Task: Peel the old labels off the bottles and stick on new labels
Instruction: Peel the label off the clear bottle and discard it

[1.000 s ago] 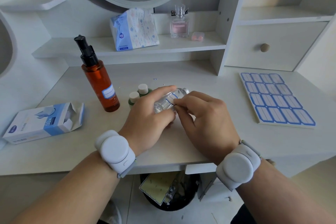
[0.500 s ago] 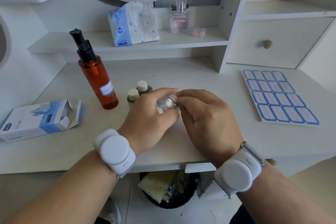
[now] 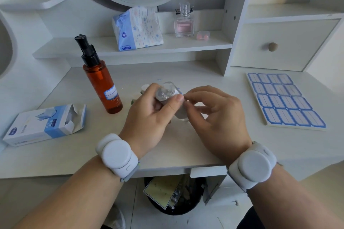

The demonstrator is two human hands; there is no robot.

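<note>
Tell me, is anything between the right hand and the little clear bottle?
Nothing visible is. The left hand holds the clear bottle up, and the right hand has its fingertips right at the label's edge.

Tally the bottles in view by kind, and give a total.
Amber pump bottle: 1
Clear small bottle, held in the left hand: 1
Small white-capped bottles, partly hidden behind that hand: 2
Perfume bottle on the shelf: 1
Total: 5

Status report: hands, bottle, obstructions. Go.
Left hand grips small clear bottle. Right hand fingers picking at its label edge. Nothing in the way.
</note>
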